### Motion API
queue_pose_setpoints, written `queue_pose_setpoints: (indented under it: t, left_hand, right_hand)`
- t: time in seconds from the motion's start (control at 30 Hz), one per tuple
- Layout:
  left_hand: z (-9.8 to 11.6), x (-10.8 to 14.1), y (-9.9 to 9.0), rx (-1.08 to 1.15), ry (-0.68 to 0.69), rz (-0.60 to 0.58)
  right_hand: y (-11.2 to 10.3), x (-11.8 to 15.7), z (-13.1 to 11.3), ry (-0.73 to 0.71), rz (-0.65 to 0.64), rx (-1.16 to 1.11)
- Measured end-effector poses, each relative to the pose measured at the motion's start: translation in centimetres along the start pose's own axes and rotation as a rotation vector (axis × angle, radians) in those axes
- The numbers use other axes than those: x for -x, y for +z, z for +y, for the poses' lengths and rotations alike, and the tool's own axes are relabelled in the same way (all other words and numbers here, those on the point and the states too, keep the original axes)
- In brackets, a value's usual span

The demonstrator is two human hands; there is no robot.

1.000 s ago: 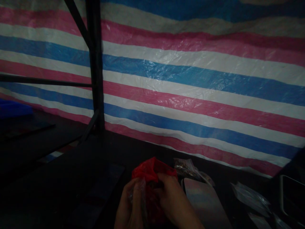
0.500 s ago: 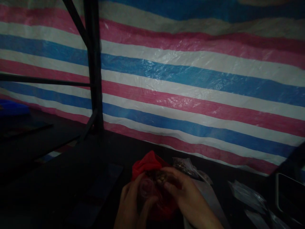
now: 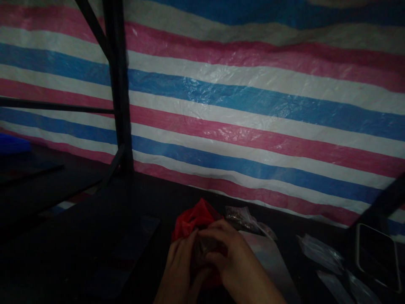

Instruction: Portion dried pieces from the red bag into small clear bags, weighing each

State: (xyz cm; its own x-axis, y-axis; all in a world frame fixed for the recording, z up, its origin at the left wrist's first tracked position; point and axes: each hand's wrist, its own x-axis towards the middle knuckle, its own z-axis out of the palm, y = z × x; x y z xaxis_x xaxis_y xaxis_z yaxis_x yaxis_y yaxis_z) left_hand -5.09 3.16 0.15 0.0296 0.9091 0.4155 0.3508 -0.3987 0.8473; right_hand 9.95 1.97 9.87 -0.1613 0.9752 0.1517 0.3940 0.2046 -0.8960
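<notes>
a dim clear plastic packet (image 3: 202, 248) sits between my two hands, low in my view, over the near part of a crumpled red bag (image 3: 196, 216). the packet lies left of my right thumb and just right of my left fingers, so i judge neither hand nearer. it is too dark to read its long axis. my right hand (image 3: 236, 255) grasps its right side, fingers above and thumb below; my left hand (image 3: 179, 261) lies along the other side, and whether those fingers pinch anything i cannot tell. the red bag peaks just past both sets of fingertips. beyond my right hand lie small filled bags (image 3: 238, 215) and a pale flat sheet (image 3: 265, 255); farther right, clear packets (image 3: 321, 254).
</notes>
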Motion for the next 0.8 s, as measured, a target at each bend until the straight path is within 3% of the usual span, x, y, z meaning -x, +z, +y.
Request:
queue_pose_setpoints:
  t: [0.33,0.57,0.67,0.8]
  left_hand:
    - [0.4,0.0,0.1,0.027,-0.161,0.054]
    - [1.0,0.8,1.8,-0.038,-0.1,0.206]
    - [0.4,0.6,0.8,0.006,-0.141,0.271]
    - [-0.9,0.3,-1.4,0.064,-0.227,0.199]
  right_hand:
    - [-0.9,0.6,-1.1,-0.124,0.107,0.108]
    - [-1.2,0.4,-1.0,-0.158,0.185,0.108]
    - [-1.4,0.2,-0.6,-0.116,0.275,0.175]
    - [-0.4,-0.5,0.6,-0.033,0.243,0.357]
